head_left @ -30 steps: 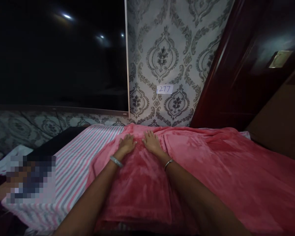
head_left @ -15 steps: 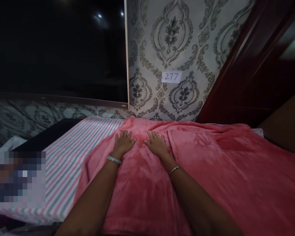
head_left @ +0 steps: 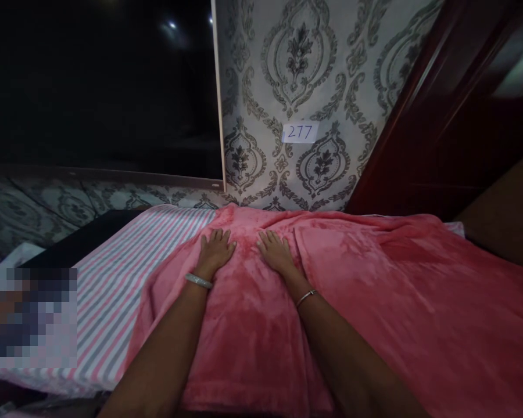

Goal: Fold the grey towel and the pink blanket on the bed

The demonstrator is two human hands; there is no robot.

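A plush pink-red blanket [head_left: 253, 325] lies spread over the surface before me, with folds along its far edge and a raised fold beside my right hand. My left hand [head_left: 215, 249] rests flat on it, fingers spread and pointing away from me. Flat on the same blanket, a short way to the right, is my right hand [head_left: 276, 251], its fingers also stretched out. Neither hand grips anything. To the left of the blanket, a striped sheet [head_left: 113, 278] in white, pink and grey shows beneath it.
A large dark television screen [head_left: 100, 87] stands behind at the left. Patterned wallpaper [head_left: 348, 35] carries a paper label [head_left: 300, 132] reading 277. Dark red glossy wood [head_left: 440, 128] rises at the right. A pixelated patch covers the lower left.
Both hands stay flat on the blanket in nearly the same places. The whole view has shifted slightly, so everything sits a little further left and higher.
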